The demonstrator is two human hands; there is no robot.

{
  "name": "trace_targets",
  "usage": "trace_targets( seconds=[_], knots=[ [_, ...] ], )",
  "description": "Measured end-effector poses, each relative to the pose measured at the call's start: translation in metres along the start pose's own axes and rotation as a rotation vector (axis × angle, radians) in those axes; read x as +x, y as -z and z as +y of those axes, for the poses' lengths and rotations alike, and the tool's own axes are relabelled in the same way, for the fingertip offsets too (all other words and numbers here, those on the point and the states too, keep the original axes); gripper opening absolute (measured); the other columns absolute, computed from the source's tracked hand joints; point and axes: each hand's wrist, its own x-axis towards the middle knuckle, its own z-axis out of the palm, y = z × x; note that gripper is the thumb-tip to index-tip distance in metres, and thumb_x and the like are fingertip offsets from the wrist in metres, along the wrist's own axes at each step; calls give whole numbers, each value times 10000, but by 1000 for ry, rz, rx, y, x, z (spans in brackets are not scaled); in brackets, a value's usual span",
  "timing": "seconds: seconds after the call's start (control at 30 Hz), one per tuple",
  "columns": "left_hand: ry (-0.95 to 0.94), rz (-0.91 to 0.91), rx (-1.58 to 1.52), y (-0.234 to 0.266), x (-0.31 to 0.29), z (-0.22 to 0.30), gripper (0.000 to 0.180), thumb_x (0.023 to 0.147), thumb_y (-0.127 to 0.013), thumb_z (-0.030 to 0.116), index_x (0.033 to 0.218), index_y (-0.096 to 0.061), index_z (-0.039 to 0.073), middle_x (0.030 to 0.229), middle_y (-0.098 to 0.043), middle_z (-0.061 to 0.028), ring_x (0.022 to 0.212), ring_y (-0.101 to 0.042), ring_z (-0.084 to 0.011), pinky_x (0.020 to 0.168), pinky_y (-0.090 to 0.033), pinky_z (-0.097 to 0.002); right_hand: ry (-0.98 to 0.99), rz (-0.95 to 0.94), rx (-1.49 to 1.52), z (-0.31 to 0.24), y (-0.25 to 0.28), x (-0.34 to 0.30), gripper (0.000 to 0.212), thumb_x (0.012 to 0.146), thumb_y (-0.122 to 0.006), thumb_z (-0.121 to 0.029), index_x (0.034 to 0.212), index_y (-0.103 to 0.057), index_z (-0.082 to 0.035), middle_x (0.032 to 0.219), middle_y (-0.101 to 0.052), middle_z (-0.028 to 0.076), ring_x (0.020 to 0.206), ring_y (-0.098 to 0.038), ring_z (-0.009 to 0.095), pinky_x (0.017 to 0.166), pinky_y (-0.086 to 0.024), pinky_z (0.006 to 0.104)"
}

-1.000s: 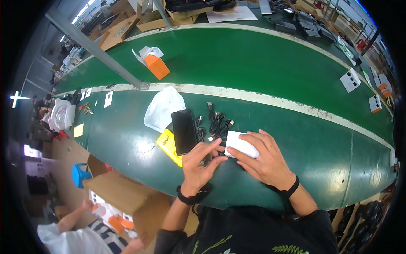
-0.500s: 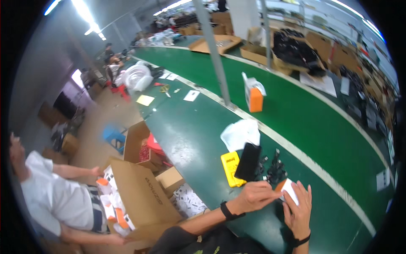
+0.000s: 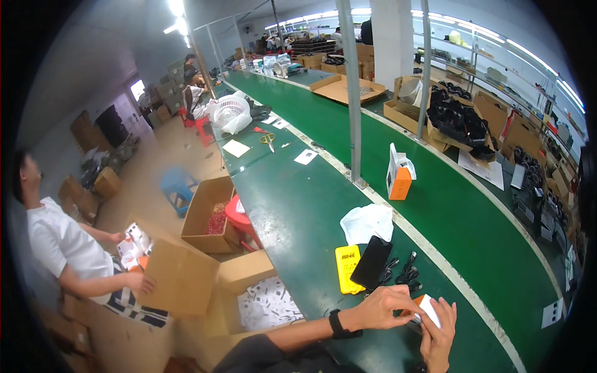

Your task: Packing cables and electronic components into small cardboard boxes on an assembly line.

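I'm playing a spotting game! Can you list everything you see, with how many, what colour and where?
Worktable: one, green, centre
Belt: one, green, beyond the worktable
Small box: one, white and orange, lower right
Case: one, yellow, on the worktable
Phone: one, black, beside the case
Cables: several, black, beside the phone
Bag: one, white, beyond the phone
Open box: one, orange and white, on the belt
Fan: one, white, worktable's far end
Paper: one, pale yellow, near the fan
Stools: several, blue or red, left
Cartons: many, brown, both sides
Nearby co-worker: one, white top, left
Faraway things: too small to count
Left grip: one, black wristband, at the small box
Right grip: one, bare, around the small box
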Motion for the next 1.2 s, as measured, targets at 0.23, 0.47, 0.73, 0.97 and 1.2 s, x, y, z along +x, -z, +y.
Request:
trace_targets(
  seconds=[0.23, 0.47, 0.73, 0.97, 1.2],
  knots=[
    [-124, -96, 140, 8, 3, -4, 226, 817, -880, 115, 1031, -827, 66, 874, -742, -31, 856, -657, -226, 659, -556, -327, 28, -6, 47, 5, 5, 2, 321, 898, -653, -40, 1182, -793, -97, 1419, -653, 171, 1354, -569, 442, 1221, -273, 692],
    [-186, -78, 239, 5, 3, 3, 168, 823, -869, 102, 961, -793, 42, 941, -708, -38, 925, -675, -266, 683, -580, -348, 65, -200, -125, -11, 25, 7, 501, 891, -619, 9, 1391, -631, 21, 1499, -599, 185, 1424, -510, 457, 1226, -283, 682],
    [-136, -93, 224, 5, 13, 9, 125, 829, -840, 72, 845, -726, 24, 1012, -680, -49, 997, -665, -283, 699, -587, -351, 100, -223, 22, -2, 36, 9, 494, 894, -684, -26, 1383, -636, 32, 1481, -616, 210, 1420, -528, 467, 1211, -354, 630],
    [-227, -195, 357, 2, 14, 9, 110, 866, -741, 91, 918, -701, 3, 1175, -711, -108, 1148, -668, -307, 877, -600, -368, 146, -284, -134, -1, 46, 15, 483, 904, -675, -17, 1376, -620, 73, 1464, -598, 271, 1395, -544, 480, 1189, -424, 550],
    [-329, -387, 629, -14, 9, 10, 379, 827, -691, 101, 1157, -698, -85, 1240, -703, -213, 1205, -685, -309, 920, -597, -350, 260, -256, -444, -8, 54, 15, 373, 886, -728, -18, 1259, -743, -36, 1418, -613, 250, 1318, -609, 418, 1095, -521, 478]
  ],
)
